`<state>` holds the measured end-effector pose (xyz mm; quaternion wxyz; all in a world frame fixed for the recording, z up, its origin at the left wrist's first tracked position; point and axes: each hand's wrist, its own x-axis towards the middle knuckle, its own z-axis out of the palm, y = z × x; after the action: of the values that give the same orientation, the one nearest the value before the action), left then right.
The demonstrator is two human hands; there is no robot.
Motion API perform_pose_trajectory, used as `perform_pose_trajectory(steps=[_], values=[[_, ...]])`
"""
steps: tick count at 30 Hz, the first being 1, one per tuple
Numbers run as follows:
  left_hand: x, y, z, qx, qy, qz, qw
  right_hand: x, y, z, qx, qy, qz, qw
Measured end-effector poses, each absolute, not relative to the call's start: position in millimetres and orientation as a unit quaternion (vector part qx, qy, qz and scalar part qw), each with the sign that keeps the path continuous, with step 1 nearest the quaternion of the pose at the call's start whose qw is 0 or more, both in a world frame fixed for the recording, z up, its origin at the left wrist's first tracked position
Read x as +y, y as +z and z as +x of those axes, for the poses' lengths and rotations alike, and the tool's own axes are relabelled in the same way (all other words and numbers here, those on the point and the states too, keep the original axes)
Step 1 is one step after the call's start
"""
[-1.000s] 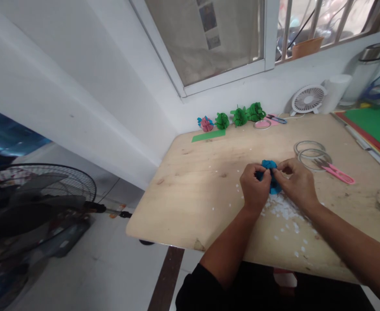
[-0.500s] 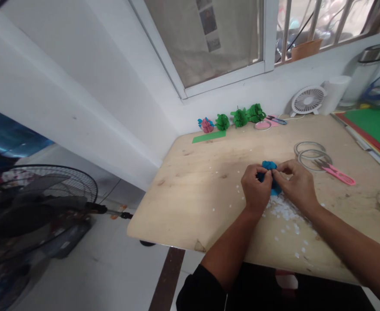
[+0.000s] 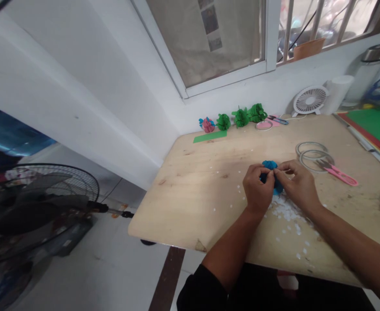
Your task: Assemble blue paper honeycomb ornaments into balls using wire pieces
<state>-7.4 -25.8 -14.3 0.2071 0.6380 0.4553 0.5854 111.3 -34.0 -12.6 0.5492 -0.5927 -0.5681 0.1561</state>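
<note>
Both my left hand [image 3: 258, 190] and right hand [image 3: 299, 185] pinch the blue paper [image 3: 269, 164], close together; light pressure should spare its ruffles.

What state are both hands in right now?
Left hand: closed, pinching the blue piece.
Right hand: closed, pinching the same blue piece.

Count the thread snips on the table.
2. The pink thread snips lie to the right of the right hand; the blue thread snips lie near the wall, partly over the pink paper. Others may be hidden.
</note>
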Motion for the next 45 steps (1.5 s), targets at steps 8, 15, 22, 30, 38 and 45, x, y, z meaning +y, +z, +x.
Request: perform_pose_trajectory(steps=[8, 15, 22, 30, 38, 45], values=[[-25.9, -19.2, -6.8, 0.44, 0.571, 0.677, 0.146, -31.8, -14.2, 112.8, -0.528, 0.211, -0.598, 0.564], [-26.8, -23.2, -5.6, 0.434, 0.555, 0.703, 0.098, -31.3, -15.4, 113.5, -0.523, 0.231, -0.599, 0.561], [-28.3, -22.5, -4.7, 0.432, 0.541, 0.716, 0.086, -31.6, -14.7, 113.5, -0.515, 0.24, -0.596, 0.567], [-30.0, -24.3, -4.7, 0.432, 0.523, 0.73, 0.081, -30.4, -15.9, 113.9, -0.508, 0.242, -0.6, 0.569], [-32.2, -24.7, -4.3, 0.434, 0.508, 0.741, 0.062, -30.5, -13.3, 113.4, -0.497, 0.244, -0.605, 0.573], [-35.1, -25.7, -1.9, 0.425, 0.503, 0.751, 0.05, -29.4, -13.1, 115.9, -0.486, 0.25, -0.604, 0.58]])
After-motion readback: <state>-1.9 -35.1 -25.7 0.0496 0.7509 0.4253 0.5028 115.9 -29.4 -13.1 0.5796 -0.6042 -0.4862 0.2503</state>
